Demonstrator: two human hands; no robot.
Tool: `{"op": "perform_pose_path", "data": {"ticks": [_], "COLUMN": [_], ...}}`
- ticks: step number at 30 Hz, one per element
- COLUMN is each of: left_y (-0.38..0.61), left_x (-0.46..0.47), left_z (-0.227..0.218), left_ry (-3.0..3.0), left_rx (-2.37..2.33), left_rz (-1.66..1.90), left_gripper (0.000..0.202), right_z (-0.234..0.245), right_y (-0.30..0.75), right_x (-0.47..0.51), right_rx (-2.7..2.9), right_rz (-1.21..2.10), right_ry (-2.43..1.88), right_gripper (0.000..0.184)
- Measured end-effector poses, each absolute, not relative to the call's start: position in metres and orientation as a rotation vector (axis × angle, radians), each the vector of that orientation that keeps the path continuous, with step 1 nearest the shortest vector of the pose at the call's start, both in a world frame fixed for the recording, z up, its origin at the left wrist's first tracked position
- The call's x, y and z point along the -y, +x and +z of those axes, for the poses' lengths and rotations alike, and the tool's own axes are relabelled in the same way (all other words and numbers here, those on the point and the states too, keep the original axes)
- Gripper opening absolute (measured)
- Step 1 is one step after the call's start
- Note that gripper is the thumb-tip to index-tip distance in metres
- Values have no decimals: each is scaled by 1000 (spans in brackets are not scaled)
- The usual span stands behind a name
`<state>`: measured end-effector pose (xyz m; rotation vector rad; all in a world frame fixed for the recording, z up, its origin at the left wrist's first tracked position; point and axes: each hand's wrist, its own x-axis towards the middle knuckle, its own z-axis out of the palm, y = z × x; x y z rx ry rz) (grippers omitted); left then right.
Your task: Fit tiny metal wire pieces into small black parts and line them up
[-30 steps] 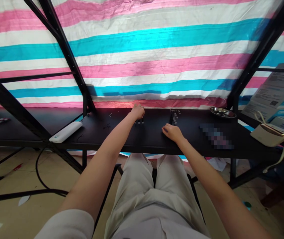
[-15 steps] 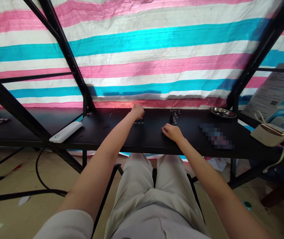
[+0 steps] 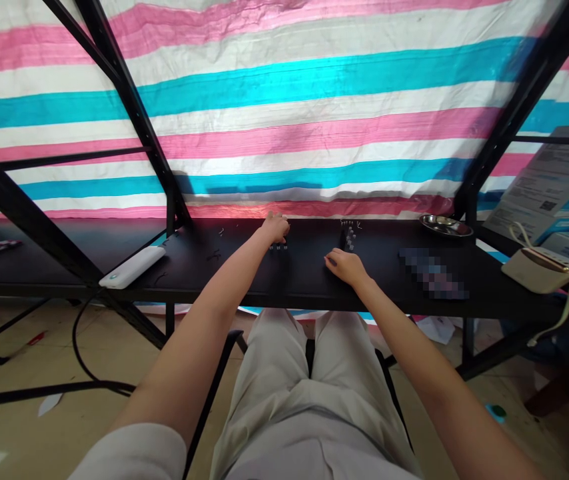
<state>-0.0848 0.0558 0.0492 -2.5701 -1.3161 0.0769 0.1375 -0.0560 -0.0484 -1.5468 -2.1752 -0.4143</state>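
Note:
My left hand (image 3: 275, 227) reaches to the far side of the black table (image 3: 244, 273), its fingers curled over a short row of small dark upright pieces (image 3: 278, 247); what the fingers hold, if anything, is too small to make out. My right hand (image 3: 344, 263) rests on the table nearer to me, fingers bent loosely and pointing left, nothing visible in it. Just beyond it stands a cluster of small dark pieces with light tips (image 3: 348, 235).
A white power bank (image 3: 132, 267) lies at the left of the table. A metal dish (image 3: 447, 226) sits at the far right. A beige pouch with a cord (image 3: 539, 270) and printed sheets (image 3: 554, 187) lie further right. Black frame bars (image 3: 134, 113) cross the striped tarpaulin behind.
Both hands stay almost where they were; the left hand has settled slightly lower over the row of small pieces.

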Motion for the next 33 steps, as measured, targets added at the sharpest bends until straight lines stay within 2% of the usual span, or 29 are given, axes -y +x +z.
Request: {"op": "perform_pose_path", "data": {"ticks": [4, 7, 11, 16, 23, 33], "left_y": [-82, -74, -52, -13, 26, 54], "left_x": [-51, -42, -19, 6, 1, -9], "left_z": [53, 58, 56, 28, -16, -30], "left_ry": [-2554, -2548, -2558, -2626, -2670, -2670], "left_rx": [1291, 1179, 983, 865, 1260, 1370], "left_rz": [78, -72, -320, -404, -435, -486], "left_gripper": [36, 48, 47, 47, 52, 48], "right_z": [-45, -42, -40, -43, -47, -50], "right_y": [138, 143, 157, 168, 170, 170], "right_x": [62, 64, 60, 55, 49, 40], "right_rx": [1998, 1720, 1357, 1247, 1399, 1524], "right_rz": [-368, -383, -353, -168, -8, -22], "right_ry": [-1538, -1643, -1892, -2107, -2204, -2224], "right_gripper": [31, 29, 23, 24, 36, 39]}}
